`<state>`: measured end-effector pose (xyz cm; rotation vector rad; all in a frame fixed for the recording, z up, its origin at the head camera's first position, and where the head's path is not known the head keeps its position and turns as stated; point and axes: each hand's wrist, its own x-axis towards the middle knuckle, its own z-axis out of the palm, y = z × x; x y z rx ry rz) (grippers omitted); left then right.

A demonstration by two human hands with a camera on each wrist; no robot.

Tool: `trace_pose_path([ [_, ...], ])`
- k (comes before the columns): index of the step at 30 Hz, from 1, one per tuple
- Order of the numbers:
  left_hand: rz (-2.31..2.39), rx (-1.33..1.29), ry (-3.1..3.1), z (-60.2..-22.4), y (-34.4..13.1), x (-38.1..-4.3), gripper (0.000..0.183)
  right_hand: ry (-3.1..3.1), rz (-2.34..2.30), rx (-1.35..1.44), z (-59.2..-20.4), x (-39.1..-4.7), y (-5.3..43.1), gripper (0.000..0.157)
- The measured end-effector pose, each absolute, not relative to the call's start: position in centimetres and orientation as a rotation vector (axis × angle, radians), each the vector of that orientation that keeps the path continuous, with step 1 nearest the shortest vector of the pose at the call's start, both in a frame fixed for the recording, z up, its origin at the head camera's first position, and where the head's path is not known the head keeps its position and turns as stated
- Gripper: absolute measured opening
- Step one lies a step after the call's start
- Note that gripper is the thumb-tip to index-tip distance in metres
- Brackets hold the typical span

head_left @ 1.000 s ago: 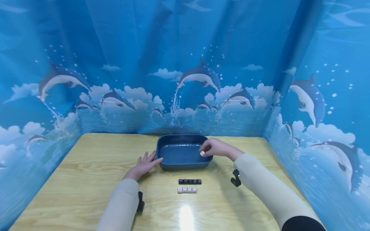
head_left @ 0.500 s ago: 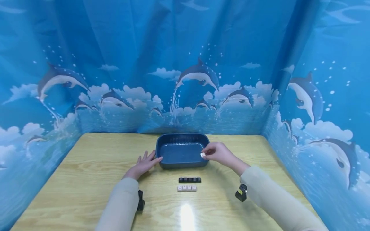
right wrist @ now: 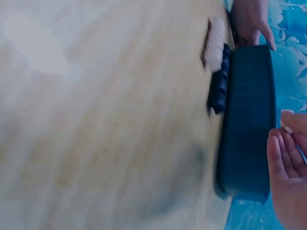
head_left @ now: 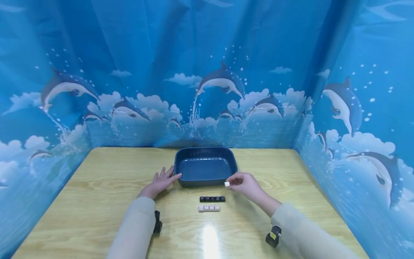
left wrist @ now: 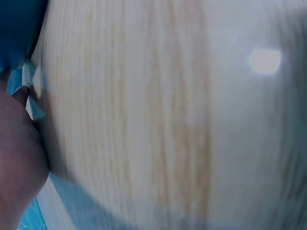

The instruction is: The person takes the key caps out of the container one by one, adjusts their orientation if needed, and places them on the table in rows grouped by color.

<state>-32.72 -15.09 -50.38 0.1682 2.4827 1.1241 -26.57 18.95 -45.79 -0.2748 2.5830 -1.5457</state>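
Observation:
A small white keycap [head_left: 227, 183] is pinched between the thumb and fingers of my right hand [head_left: 244, 185], in front of the near right corner of a dark blue rectangular dish [head_left: 207, 182]. My left hand [head_left: 160, 182] rests at the dish's left side, fingers spread and the thumb touching its near left corner. Nearer to me on the table lie a row of black keycaps [head_left: 212, 199] and, just below it, a row of white keycaps [head_left: 209, 208]. The right wrist view shows the dish wall [right wrist: 247, 124] side-on and both rows beside it.
The light wood table [head_left: 97, 201] reaches back to a blue curtain [head_left: 207, 108] printed with dolphins, which also hangs along both sides. A bright light reflection lies on the tabletop at the front. The dish stands near the table's back edge.
My right hand has drawn back from over the dish toward me, still pinching the white keycap. The left hand stays at the dish's left side.

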Motion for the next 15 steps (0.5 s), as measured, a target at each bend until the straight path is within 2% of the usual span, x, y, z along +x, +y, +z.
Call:
trace_pose_path([
  [15,1.164,0.155,2.446,-50.1,-15.1,-32.5,0.086,2.633,-1.504,-0.199,-48.9,-23.7,18.1,0.018],
])
